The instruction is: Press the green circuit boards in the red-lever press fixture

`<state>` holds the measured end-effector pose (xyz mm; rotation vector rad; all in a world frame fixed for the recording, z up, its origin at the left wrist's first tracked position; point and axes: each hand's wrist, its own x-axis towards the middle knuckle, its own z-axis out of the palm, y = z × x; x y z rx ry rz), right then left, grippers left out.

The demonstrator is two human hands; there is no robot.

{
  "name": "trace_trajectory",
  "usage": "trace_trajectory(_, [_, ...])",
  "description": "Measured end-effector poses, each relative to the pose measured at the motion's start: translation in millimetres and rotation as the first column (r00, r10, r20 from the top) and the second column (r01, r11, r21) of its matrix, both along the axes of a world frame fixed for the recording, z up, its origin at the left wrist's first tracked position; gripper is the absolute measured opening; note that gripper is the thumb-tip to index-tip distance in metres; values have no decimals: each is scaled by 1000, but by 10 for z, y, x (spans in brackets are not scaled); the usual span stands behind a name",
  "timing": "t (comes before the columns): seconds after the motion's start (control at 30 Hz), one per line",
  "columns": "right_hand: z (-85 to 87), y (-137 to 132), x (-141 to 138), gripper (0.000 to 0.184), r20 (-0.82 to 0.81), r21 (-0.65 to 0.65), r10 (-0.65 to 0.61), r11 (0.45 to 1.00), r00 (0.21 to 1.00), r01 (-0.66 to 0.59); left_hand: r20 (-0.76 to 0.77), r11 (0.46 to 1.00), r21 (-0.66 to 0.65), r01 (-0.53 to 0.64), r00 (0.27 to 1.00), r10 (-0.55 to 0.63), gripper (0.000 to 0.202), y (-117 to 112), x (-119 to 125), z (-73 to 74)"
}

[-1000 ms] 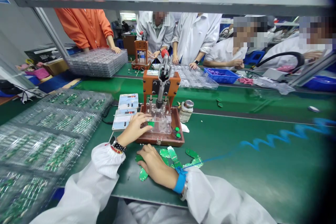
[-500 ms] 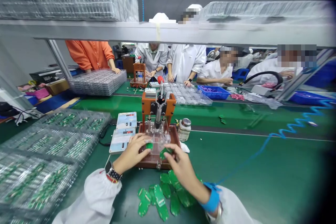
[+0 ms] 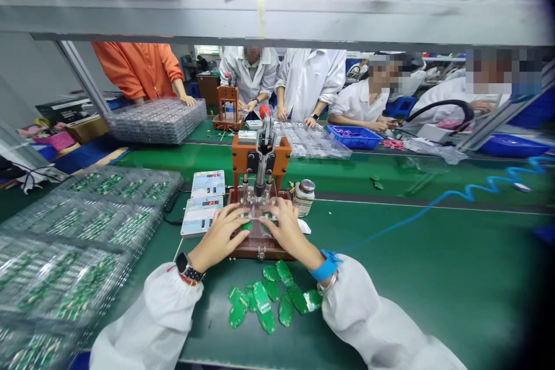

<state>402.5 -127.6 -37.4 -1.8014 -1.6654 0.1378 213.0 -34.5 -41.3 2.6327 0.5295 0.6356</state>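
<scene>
A toggle-clamp test fixture (image 3: 261, 162) with an orange frame, red-tipped lever and brown base stands before me. My left hand (image 3: 224, 231) rests at the left of its clear plates, thumb and fingertips about a green circuit board (image 3: 246, 225). At the right of the plates, my right hand (image 3: 289, 225) has its thumb and fingers on a second green board (image 3: 267, 225), mostly hidden by the fingers. Several loose green circuit boards (image 3: 262, 298) lie in a pile on the green bench in front of the fixture.
Two white meter boxes (image 3: 202, 217) with red digits sit left of the fixture. A lidded glass jar (image 3: 304, 196) stands to its right. Clear trays (image 3: 130, 214) of green boards fill the left side. A shelf beam (image 3: 260, 20) crosses above. Several co-workers sit or stand opposite.
My right hand has moved forward and left, carrying a green board from in front of the fixture onto its plates. My left hand stays at the fixture. The view has tilted down.
</scene>
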Motion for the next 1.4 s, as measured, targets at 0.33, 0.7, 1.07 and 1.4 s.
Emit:
trace_trajectory(0.33, [62,-147,47,28,95,-49,61,997,994,-57,5,1000,8,13,1000,-13,27,15,8,5])
trace_trajectory(0.7, [40,-267,-57,22,209,-57,55,997,976,-44,80,983,-176,-50,995,65,51,35,-19,-51])
trace_trajectory(1.07, [88,-245,-135,24,230,-81,68,995,971,-50,146,963,-268,-34,986,75,51,28,33,-118])
trace_trajectory(1.4, [1009,-108,491,27,-12,418,-75,906,997,73,202,979,-187,-79,972,118,37,219,-296,-12])
